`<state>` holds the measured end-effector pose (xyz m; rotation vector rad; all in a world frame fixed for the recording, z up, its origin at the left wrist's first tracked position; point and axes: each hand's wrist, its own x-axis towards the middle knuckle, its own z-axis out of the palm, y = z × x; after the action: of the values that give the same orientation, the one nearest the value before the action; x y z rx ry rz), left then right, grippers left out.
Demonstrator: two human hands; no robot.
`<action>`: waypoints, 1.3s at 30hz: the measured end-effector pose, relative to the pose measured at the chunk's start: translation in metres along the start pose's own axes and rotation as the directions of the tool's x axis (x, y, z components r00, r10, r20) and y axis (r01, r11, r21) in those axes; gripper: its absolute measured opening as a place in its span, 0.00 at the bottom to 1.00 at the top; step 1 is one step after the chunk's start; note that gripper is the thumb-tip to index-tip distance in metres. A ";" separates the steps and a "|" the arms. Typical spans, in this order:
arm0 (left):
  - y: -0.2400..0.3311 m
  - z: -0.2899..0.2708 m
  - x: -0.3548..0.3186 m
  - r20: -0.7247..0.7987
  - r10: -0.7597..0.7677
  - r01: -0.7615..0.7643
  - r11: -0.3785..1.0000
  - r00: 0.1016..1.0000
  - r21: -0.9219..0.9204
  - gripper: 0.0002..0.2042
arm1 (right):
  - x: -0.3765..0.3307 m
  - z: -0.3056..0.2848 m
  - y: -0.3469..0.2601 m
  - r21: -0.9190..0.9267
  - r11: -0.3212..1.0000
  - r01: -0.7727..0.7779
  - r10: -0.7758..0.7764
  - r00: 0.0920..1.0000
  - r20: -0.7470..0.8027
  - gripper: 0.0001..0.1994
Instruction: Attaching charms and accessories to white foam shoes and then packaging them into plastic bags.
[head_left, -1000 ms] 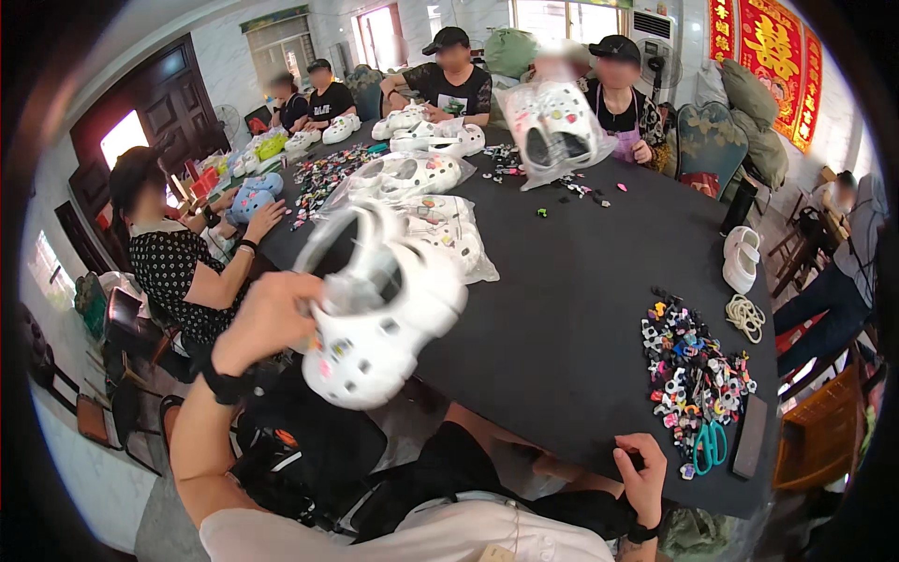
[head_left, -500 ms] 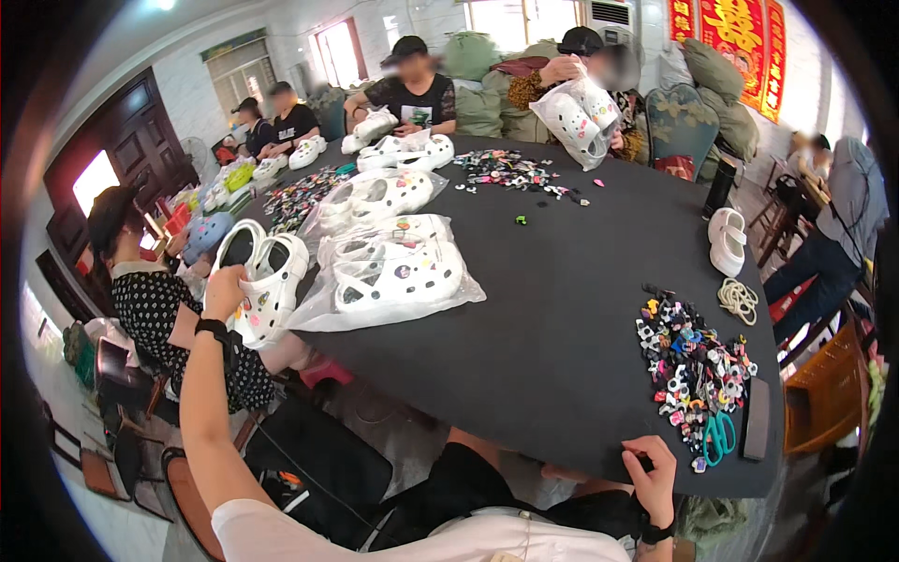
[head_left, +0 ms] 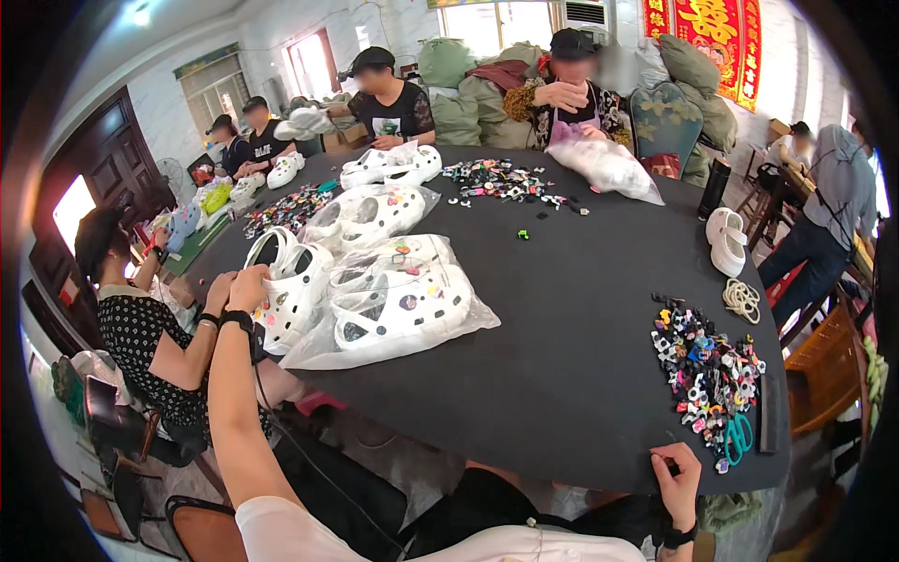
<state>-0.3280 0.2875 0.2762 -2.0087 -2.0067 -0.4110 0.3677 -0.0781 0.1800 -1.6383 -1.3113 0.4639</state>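
- Now the left hand (head_left: 248, 281) sits left of the frame's centre, its fingers curled around the heel strap of a white clog (head_left: 292, 295) that it holds at the left edge of the desk (head_left: 562, 375).
- That clog is tilted, its open top facing the camera, and small coloured charms dot its perforated upper.
- Just right of it, touching or nearly so, lies a clear plastic bag of white clogs (head_left: 398, 300) on the black desk.
- A dark wristband (head_left: 236, 320) circles the left wrist.
- At the lower right of the frame, the right hand (head_left: 676, 473) rests at the near rim of the desk, fingers bent inward with thumb and forefinger pinched close; whether anything small lies between them I cannot tell.
- Above that hand, in the right part of the frame, spreads a pile of small coloured charms (head_left: 707, 361), with teal-handled scissors (head_left: 738, 438) at its lower end and a dark flat bar (head_left: 770, 426) beside them.
- A coil of pale cord (head_left: 742, 300) lies above the pile, and a pair of white clogs (head_left: 726, 242) stands higher, near the right rim.
- More bagged clogs (head_left: 375, 211) lie toward the upper middle.
- Other people sit around the far and left sides of the desk.
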 end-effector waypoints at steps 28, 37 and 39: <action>0.244 0.028 -0.050 -0.243 0.196 -0.298 0.799 0.950 -0.523 0.12 | -0.004 -0.002 0.004 -0.015 0.993 0.115 -0.115 0.993 0.014 0.06; 0.304 -0.041 -0.113 -0.389 0.412 -0.552 0.427 0.824 -0.717 0.12 | -0.001 -0.003 0.002 -0.114 0.967 0.229 -0.231 0.973 -0.005 0.06; 0.330 -0.050 -0.128 -0.462 0.581 -0.688 0.254 0.671 -0.680 0.14 | -0.001 -0.002 0.004 -0.114 0.968 0.223 -0.226 0.974 -0.013 0.07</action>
<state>0.0018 0.1488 0.2755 -2.9874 -0.6632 -1.4142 0.3713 -0.0802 0.1769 -1.5563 -1.5053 0.2352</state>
